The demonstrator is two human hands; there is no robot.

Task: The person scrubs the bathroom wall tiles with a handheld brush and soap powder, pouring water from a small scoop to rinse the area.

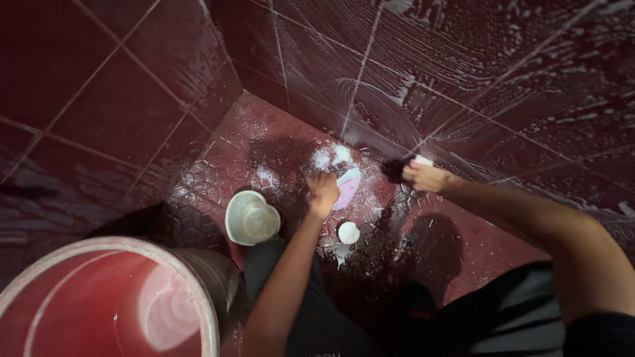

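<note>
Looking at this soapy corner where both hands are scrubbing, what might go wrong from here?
1. Suds cover the wall tiles and the floor, so a knee or foot could slip.
2. The left hand, closed on a pink cloth, works close to a small white cap and a white scoop; either might get knocked.
3. The right hand presses a white scrubber against the slick wall and may skid.

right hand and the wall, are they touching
Touching. In the head view the right hand presses a white scrubber against the soapy wall; no gap shows between them.
</note>
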